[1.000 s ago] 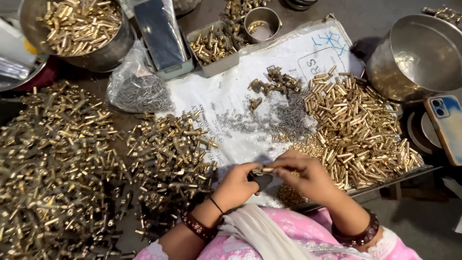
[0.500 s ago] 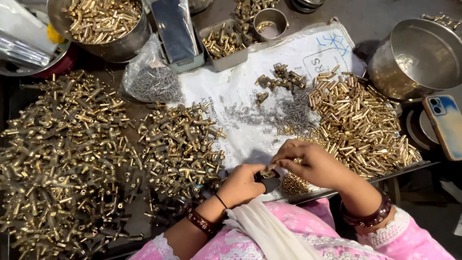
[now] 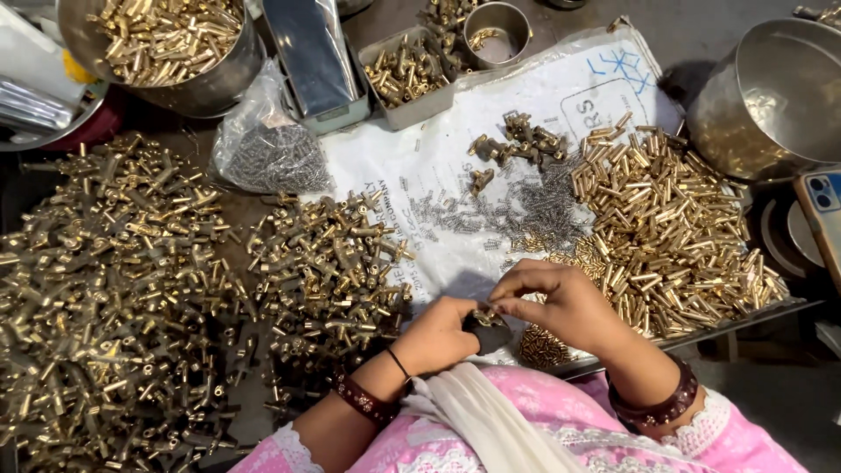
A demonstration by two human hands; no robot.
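Observation:
My left hand [image 3: 442,337] and my right hand [image 3: 561,302] meet low in the middle of the head view, over the near edge of a white printed sheet [image 3: 420,166]. Together they pinch a small brass fitting [image 3: 484,315], the left holding it from below, the right fingertips on its top. A dark small block [image 3: 491,333] sits just under the fingers. A heap of brass tubes [image 3: 666,228] lies right of my right hand. Small silver springs [image 3: 526,210] are scattered on the sheet beyond the hands.
A broad pile of brass T-shaped parts [image 3: 114,289] covers the left, with a smaller pile [image 3: 328,263] beside my left wrist. At the back stand a steel bowl of brass pieces [image 3: 166,44], a bag of springs [image 3: 272,153], a small tray [image 3: 407,74], a cup [image 3: 495,31]. A large steel pot [image 3: 775,96] and a phone [image 3: 823,215] are at right.
The view has shifted a little. Both hands stay joined on the small fitting; the right fingers have moved on top of it.

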